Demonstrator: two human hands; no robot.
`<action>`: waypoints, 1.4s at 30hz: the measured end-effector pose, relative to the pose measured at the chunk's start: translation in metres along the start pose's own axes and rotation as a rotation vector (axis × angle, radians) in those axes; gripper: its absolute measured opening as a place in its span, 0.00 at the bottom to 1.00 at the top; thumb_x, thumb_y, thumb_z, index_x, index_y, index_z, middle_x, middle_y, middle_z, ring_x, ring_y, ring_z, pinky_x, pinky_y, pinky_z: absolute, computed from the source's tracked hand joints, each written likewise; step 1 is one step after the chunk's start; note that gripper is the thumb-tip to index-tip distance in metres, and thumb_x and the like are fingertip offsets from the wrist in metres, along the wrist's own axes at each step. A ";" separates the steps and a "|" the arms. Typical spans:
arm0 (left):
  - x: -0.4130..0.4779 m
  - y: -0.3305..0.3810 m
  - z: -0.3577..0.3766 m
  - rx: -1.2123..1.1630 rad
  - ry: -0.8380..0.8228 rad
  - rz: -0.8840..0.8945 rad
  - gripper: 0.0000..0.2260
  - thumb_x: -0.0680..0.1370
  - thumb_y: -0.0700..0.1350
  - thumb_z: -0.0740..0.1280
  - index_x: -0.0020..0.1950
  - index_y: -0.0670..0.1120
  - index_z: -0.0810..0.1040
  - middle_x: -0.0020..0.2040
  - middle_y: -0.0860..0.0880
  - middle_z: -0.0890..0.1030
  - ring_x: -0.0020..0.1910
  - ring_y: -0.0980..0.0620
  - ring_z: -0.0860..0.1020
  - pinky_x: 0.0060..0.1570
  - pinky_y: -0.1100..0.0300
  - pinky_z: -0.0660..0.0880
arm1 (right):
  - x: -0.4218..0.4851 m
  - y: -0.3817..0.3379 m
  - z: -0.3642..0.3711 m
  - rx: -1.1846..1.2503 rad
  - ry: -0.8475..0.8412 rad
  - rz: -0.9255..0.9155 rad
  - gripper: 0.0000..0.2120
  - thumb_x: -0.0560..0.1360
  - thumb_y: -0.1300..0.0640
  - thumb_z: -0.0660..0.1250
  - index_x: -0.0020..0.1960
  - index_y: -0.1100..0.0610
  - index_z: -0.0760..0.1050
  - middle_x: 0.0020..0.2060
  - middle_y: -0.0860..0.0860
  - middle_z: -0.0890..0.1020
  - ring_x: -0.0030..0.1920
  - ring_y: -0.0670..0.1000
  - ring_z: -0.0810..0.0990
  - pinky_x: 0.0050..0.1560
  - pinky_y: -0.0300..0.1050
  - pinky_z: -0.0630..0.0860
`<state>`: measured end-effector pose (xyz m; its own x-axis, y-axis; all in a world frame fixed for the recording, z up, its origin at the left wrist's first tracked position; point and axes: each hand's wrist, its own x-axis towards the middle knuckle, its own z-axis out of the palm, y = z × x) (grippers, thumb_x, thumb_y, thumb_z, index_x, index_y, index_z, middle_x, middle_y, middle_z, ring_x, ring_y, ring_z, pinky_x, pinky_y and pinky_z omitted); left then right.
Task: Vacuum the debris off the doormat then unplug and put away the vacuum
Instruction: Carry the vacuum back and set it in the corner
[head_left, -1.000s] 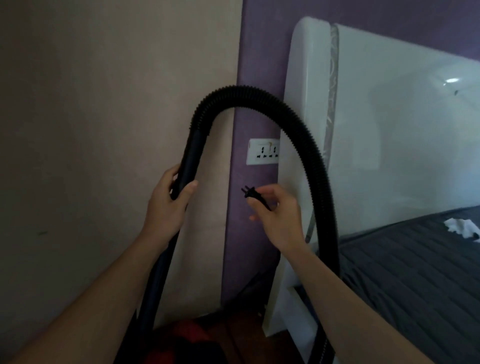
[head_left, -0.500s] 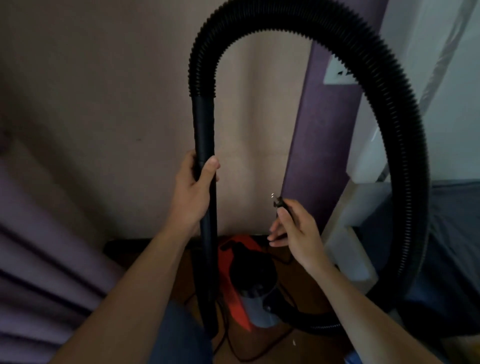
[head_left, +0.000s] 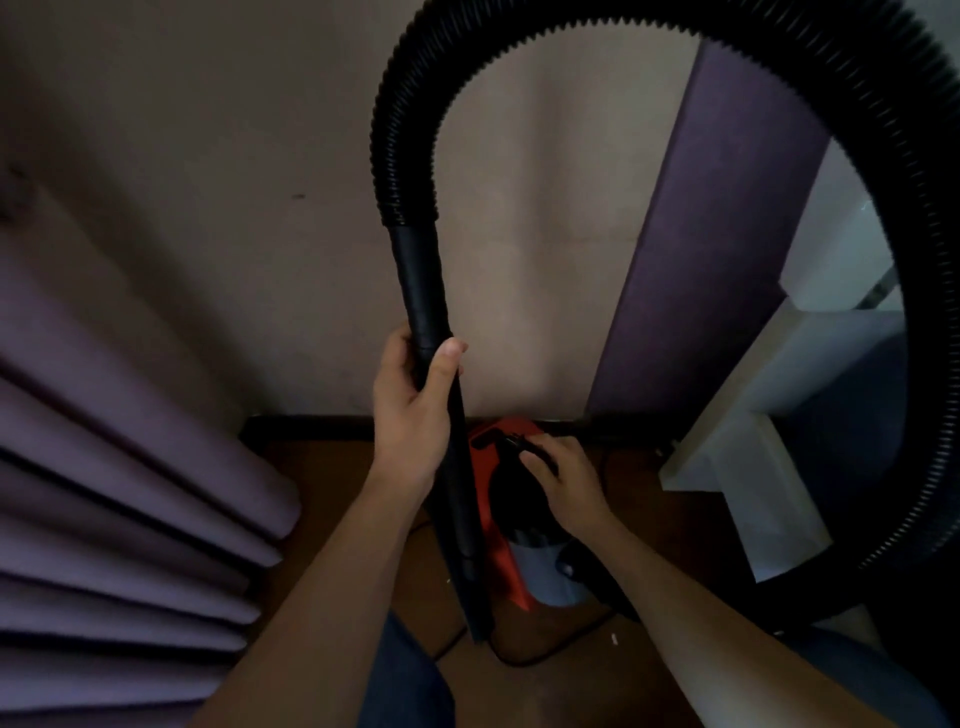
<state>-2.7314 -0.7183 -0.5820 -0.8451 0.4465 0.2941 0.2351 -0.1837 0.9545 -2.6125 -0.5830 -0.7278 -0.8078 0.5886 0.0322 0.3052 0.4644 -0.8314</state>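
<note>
Head view — left hand grips the wand, right hand pinches the plug (above the vacuum).

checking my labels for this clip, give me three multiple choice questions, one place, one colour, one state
1. Where is the right hand?
A on the curtain
B over the vacuum body
C at a wall socket
2. What colour is its casing?
A red
B green
C white
3. What is the left hand doing?
A hanging empty
B pressing the wall
C gripping the black wand
Answers: B, it holds the plug just above the casing; A, red shows beside the wand; C, fingers and thumb wrap the wand.
</note>
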 end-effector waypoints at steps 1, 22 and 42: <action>-0.002 -0.004 0.000 0.005 0.012 -0.011 0.04 0.83 0.44 0.66 0.57 0.49 0.76 0.47 0.51 0.80 0.46 0.61 0.79 0.49 0.65 0.76 | -0.001 0.004 0.004 -0.010 -0.009 0.024 0.12 0.85 0.57 0.64 0.64 0.61 0.79 0.53 0.58 0.79 0.58 0.58 0.77 0.57 0.41 0.69; -0.025 -0.027 -0.007 0.064 -0.062 -0.072 0.06 0.78 0.60 0.66 0.52 0.63 0.79 0.39 0.54 0.81 0.40 0.56 0.80 0.45 0.63 0.77 | 0.014 0.013 0.026 -0.333 0.004 0.239 0.21 0.80 0.38 0.66 0.67 0.50 0.75 0.54 0.59 0.85 0.54 0.64 0.83 0.41 0.48 0.69; 0.020 0.173 -0.002 0.087 -0.059 -0.191 0.07 0.82 0.49 0.62 0.57 0.49 0.74 0.38 0.50 0.77 0.37 0.55 0.77 0.41 0.60 0.75 | -0.033 -0.197 -0.142 -0.390 -0.003 0.282 0.22 0.75 0.32 0.67 0.61 0.45 0.80 0.49 0.51 0.86 0.52 0.59 0.85 0.44 0.49 0.77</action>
<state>-2.7084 -0.7434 -0.4110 -0.8494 0.5166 0.1077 0.1162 -0.0160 0.9931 -2.5747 -0.6002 -0.4862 -0.6672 0.7260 -0.1667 0.6789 0.5006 -0.5371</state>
